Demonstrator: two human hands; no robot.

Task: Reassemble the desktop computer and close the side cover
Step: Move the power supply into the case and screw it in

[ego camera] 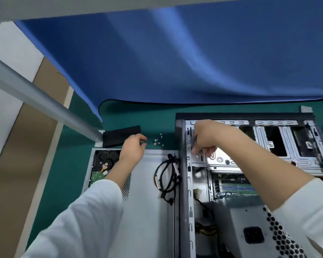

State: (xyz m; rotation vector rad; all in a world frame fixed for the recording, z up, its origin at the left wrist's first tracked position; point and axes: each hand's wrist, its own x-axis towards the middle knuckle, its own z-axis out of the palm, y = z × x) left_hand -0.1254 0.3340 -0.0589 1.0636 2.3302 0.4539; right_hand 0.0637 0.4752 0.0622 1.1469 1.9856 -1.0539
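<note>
At the far left a grey metal rail [45, 103] slants down to a black pad [121, 135] lying on the green mat [71, 164]. Nearer you, the detached side cover [149, 211] lies flat on the mat just left of the case, with a hard drive [104, 162] resting on its far-left corner and a coil of black cables [168, 175] on its right edge. Your left hand [132, 148] reaches over the cover's far edge toward a scatter of small screws [157, 141] on the mat; its fingertips are curled close together at the nearest screws, but the blur hides whether they pinch one, so you cannot tell from this view. Right of the cover the open desktop case [250, 183] lies on its side, with the drive bays [280, 142] at the far right, the motherboard [233, 187] in the middle and the power supply [259, 231] at the near end. Your right hand [205, 136] is inside the case at its far-left corner, fingers curled and pressing down on a silver bracket [199, 157] beside the frame. A blue cloth [175, 62] hangs across the far side.
</note>
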